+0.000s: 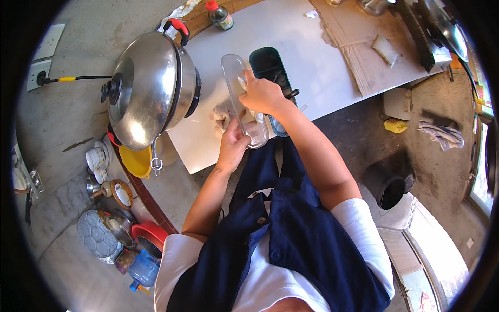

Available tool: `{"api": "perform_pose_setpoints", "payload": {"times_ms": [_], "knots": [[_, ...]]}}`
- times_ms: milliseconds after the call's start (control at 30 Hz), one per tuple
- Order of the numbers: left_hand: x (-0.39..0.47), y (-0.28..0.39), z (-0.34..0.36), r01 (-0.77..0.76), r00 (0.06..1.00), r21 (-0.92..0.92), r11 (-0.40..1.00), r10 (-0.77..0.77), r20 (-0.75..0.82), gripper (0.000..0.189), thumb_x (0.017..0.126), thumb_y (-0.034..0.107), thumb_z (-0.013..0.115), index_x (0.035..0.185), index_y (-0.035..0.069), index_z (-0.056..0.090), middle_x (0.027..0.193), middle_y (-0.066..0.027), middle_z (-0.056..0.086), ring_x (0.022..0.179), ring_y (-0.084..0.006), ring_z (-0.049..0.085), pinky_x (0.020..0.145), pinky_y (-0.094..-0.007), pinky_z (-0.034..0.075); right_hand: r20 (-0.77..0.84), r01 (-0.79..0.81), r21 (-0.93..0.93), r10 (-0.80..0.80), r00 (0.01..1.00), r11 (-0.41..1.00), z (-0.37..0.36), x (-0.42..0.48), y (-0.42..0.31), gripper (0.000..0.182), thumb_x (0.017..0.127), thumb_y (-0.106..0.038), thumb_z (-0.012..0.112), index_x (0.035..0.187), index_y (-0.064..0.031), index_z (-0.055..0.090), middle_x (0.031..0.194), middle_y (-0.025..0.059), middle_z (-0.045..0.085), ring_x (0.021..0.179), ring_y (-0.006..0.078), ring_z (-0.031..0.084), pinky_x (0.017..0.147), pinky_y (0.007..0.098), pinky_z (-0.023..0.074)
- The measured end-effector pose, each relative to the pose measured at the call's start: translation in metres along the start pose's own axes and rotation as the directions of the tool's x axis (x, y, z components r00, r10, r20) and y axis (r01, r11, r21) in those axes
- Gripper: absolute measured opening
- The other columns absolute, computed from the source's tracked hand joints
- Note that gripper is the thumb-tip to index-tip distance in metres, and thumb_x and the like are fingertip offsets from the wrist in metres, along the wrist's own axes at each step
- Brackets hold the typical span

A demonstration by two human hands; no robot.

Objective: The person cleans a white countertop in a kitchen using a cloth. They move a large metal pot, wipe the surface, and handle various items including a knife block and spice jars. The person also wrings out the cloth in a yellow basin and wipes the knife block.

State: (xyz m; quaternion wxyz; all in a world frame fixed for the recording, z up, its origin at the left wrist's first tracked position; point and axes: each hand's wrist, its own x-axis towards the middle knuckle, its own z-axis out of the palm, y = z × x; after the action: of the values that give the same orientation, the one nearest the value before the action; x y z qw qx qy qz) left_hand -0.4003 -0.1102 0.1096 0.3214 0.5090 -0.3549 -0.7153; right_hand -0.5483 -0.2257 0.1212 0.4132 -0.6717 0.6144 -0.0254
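My left hand [234, 140] grips the near end of a long clear plastic lid [230, 74] with rounded ends, thumb on its edge. My right hand [263, 93] is over the lid's middle, its fingers closed on a pale crumpled cloth or tissue [242, 82] that lies against the lid and is mostly hidden. Just right of the lid stands a dark teal long box [267, 58] with an open top and compartments. A black-handled utensil [292, 94] sticks out over its side. Left of the lid, a crumpled brownish cloth [219, 115] rests on the white table.
A large lidded steel electric pot [152, 78] stands at the table's left, its cord running to a wall socket [39, 75]. At the back are a red-capped bottle [220, 17] and flattened cardboard [358, 50] bearing a small packet [385, 50]. A black bucket [386, 187] stands on the floor.
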Motion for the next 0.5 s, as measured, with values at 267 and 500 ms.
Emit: {"api": "perform_pose_setpoints", "payload": {"times_ms": [267,500], "knots": [[0.001,-0.005,-0.002,-0.006,1.000,-0.040,0.999,0.006,0.007,0.080,0.080,-0.017,0.041,0.154,0.007,0.022,0.129,-0.0136,0.055,0.109,-0.0187,0.062,0.091,-0.0293,0.048,0.005,-0.014,0.078,0.014,1.000,0.997,-0.004,0.022,0.003,0.070,0.081,-0.027,0.055,0.141,-0.0003,0.033,0.099,0.0248,0.069,0.094,0.0396,0.068,0.083,0.0465,0.0529],[0.002,-0.009,-0.003,0.003,1.000,-0.059,0.998,-0.003,0.010,0.077,0.080,-0.017,0.042,0.152,0.008,0.028,0.128,-0.0125,0.056,0.108,-0.0197,0.062,0.092,-0.0307,0.049,0.008,-0.061,0.103,0.060,0.998,0.993,-0.004,0.028,0.002,0.065,0.080,-0.029,0.057,0.137,-0.0008,0.041,0.107,0.0208,0.069,0.101,0.0347,0.068,0.085,0.0425,0.0534]]}}
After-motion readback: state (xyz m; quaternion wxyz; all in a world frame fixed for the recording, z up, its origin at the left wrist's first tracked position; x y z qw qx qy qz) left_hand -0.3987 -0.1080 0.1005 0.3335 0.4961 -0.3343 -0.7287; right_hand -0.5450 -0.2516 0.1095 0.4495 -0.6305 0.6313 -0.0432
